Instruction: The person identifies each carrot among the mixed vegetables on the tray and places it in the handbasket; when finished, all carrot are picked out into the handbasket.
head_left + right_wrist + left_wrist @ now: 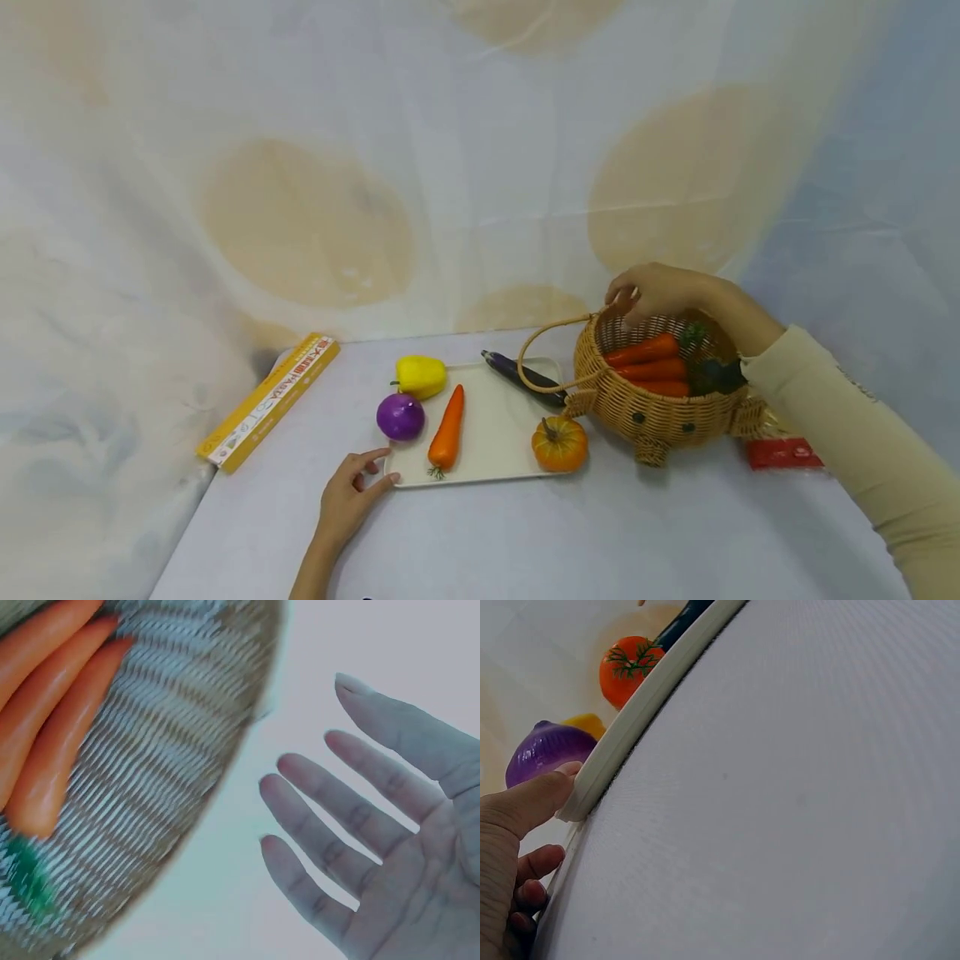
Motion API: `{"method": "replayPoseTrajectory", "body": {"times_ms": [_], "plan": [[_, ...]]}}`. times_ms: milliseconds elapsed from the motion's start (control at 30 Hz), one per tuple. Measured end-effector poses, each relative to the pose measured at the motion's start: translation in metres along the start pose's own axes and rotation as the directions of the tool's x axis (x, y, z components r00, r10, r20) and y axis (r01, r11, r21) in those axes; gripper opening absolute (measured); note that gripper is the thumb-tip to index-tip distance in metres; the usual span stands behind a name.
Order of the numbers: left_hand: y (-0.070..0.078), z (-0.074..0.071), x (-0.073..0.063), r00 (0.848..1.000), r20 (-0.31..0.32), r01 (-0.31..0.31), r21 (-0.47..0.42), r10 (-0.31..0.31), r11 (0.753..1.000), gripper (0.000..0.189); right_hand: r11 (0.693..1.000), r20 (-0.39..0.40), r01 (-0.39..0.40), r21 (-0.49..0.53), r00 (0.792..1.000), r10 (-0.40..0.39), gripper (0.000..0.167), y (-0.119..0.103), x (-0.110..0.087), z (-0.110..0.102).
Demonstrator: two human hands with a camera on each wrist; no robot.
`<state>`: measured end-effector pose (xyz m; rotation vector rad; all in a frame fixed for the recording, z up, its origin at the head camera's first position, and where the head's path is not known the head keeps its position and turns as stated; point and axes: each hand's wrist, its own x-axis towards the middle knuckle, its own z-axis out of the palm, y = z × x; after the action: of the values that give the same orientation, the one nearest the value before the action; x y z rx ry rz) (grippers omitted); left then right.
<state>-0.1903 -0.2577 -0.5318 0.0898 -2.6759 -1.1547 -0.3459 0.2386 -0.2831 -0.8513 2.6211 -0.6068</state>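
My left hand (347, 500) holds the near left corner of a cream tray (487, 437); in the left wrist view its thumb (544, 796) lies on the rim, fingers curled beside it. On the tray are a carrot (447, 429), a purple onion (401, 417), a yellow bell pepper (421, 377), an eggplant (517, 375) and a small orange pumpkin (559, 445). My right hand (663, 287) hovers over the back rim of a wicker basket (663, 421), fingers spread and holding nothing in the right wrist view. Inside the basket lie several carrots (645, 371).
A yellow pasta box (268, 403) lies slanted at the table's left. The basket's looped handle (525, 346) leans over the tray's right end. A red package (783, 454) sits right of the basket, partly behind the right sleeve. A patterned cloth (480, 192) hangs behind.
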Motion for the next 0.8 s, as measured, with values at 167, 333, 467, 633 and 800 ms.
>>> {"method": "replayPoseTrajectory", "body": {"times_ms": [167, 333, 467, 633, 800], "plan": [[-0.001, -0.001, 0.001, 1.000, -0.009, 0.007, 0.003, -0.007, 1.000, 0.042, 0.994, -0.090, 0.053, 0.093, 0.995, -0.045, 0.044, -0.032, 0.004, 0.014], [-0.002, 0.001, 0.002, 1.000, -0.017, 0.006, 0.000, -0.006, 1.000, 0.042, 0.985, -0.163, 0.069, 0.158, 0.986, -0.043, 0.047, -0.058, 0.010, 0.045], [-0.004, 0.002, 0.002, 1.000, -0.023, -0.002, -0.001, 0.002, 1.000, 0.042, 0.964, -0.231, 0.088, 0.249, 0.972, -0.029, 0.045, -0.075, 0.015, 0.080], [-0.003, 0.004, 0.003, 0.999, -0.025, -0.028, -0.014, 0.028, 0.999, 0.042, 0.928, -0.303, 0.100, 0.359, 0.953, 0.014, 0.047, -0.094, 0.028, 0.135], [-0.002, 0.007, 0.005, 0.999, -0.025, -0.034, -0.021, 0.033, 0.999, 0.042, 0.873, -0.352, 0.032, 0.487, 0.922, 0.162, 0.056, -0.116, 0.048, 0.190]]}}
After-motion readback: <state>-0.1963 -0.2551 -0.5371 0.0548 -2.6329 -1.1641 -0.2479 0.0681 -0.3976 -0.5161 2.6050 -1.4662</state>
